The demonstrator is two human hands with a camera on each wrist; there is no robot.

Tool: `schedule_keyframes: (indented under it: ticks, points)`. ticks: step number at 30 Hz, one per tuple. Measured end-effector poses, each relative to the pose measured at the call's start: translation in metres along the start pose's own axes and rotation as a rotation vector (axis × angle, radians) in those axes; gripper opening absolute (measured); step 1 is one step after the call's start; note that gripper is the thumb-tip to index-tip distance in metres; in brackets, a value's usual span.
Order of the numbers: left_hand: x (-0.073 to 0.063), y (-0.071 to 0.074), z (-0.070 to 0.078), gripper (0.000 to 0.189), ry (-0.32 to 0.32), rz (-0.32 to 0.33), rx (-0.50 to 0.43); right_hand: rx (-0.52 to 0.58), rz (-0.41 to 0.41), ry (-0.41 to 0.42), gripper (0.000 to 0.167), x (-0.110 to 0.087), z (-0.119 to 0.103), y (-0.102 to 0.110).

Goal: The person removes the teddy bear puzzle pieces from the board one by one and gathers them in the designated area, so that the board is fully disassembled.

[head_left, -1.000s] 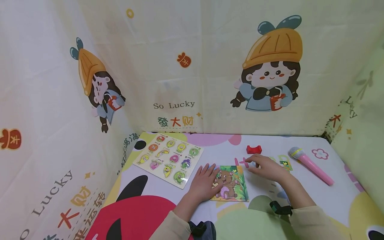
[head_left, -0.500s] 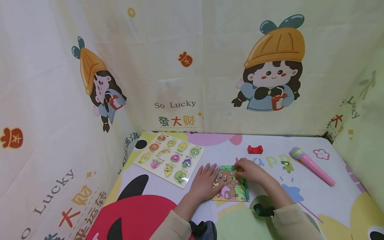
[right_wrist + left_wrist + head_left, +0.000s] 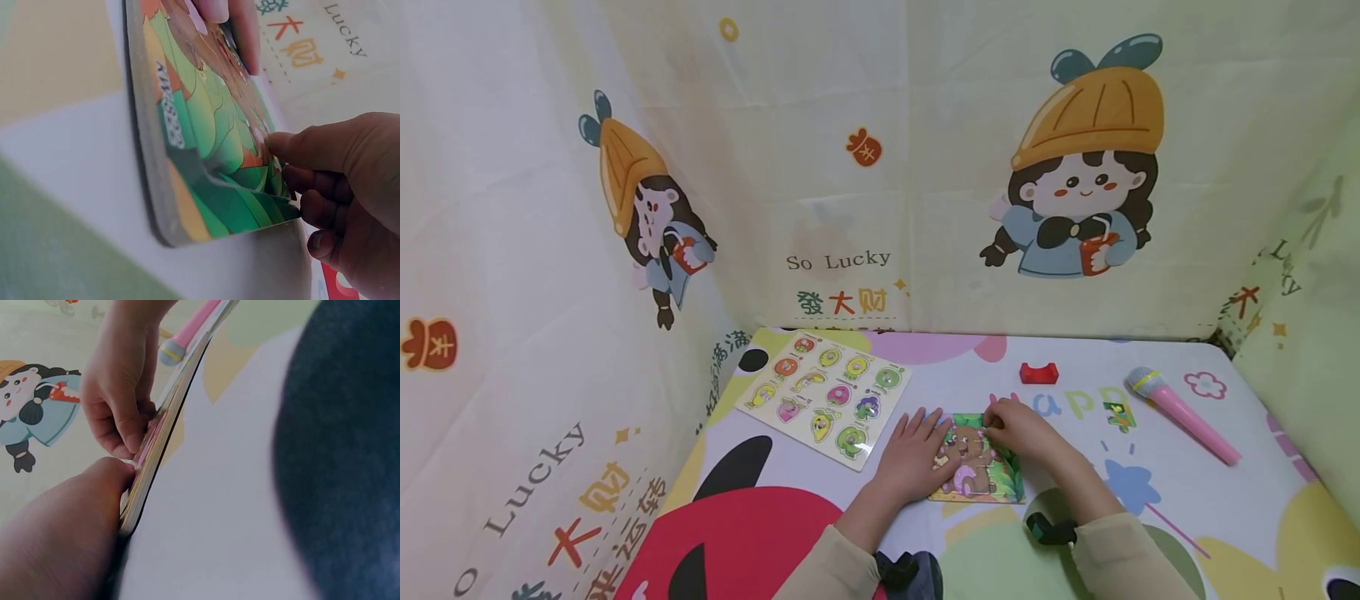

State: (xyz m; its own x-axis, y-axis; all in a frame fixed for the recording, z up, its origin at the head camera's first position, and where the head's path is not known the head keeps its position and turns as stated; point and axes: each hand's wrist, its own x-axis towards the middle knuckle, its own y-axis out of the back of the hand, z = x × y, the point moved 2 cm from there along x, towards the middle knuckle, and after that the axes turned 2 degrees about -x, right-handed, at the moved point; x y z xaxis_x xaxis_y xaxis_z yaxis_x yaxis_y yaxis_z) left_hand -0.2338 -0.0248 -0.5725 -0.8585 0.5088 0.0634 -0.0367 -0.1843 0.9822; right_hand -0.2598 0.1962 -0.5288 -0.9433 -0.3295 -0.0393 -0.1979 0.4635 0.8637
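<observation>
A small jigsaw puzzle (image 3: 976, 482) with a brown bear among green leaves lies on the table. My left hand (image 3: 904, 457) rests flat over its left part, fingers straight and spread. My right hand (image 3: 1028, 432) is at the upper right of the puzzle, fingers curled. In the right wrist view its thumb (image 3: 300, 147) and bent fingertips pinch at a puzzle piece by the edge, which the fingers partly hide. A grey recess shows in the puzzle board (image 3: 194, 165) near its corner. One loose puzzle piece (image 3: 1120, 416) lies on the table to the right.
A fruit-and-vegetable picture board (image 3: 827, 398) lies at the back left. Behind the puzzle stands a small red stand (image 3: 1039, 373). A pink toy microphone (image 3: 1187, 418) lies at the right. Printed cloth (image 3: 940, 208) walls in the table's back and sides.
My right hand has moved left and down from beside the puzzle onto its upper right part, its fingers closing there. The left hand has stayed flat on the puzzle.
</observation>
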Motion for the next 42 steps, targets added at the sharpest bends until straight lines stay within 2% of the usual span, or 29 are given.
schedule_keyframes:
  ticks: [9,15,19,24,29,36,42]
  points:
    - [0.0,0.0,0.0,0.069,-0.005,0.007,-0.008,0.022,-0.011,-0.004,0.01,0.002,0.001,-0.002]
    - [0.001,-0.001,0.0,0.07,-0.009,0.012,-0.006,0.096,-0.04,-0.047,0.011,0.003,0.002,-0.001]
    - [0.002,-0.002,0.0,0.071,-0.01,0.012,0.003,0.127,-0.059,-0.073,0.017,0.005,0.001,-0.001]
    - [0.002,-0.002,0.0,0.071,0.001,-0.001,0.017,0.101,-0.059,-0.084,0.03,0.007,-0.002,-0.004]
    - [0.001,-0.002,0.0,0.071,-0.007,-0.002,0.027,0.103,-0.049,-0.098,0.031,0.007,-0.004,-0.007]
    - [0.001,0.0,0.001,0.071,-0.003,-0.01,0.022,0.14,-0.034,-0.052,0.029,0.005,-0.008,-0.006]
    - [0.0,0.003,0.002,0.071,0.002,-0.008,0.017,0.154,-0.03,-0.05,0.031,0.005,-0.006,-0.008]
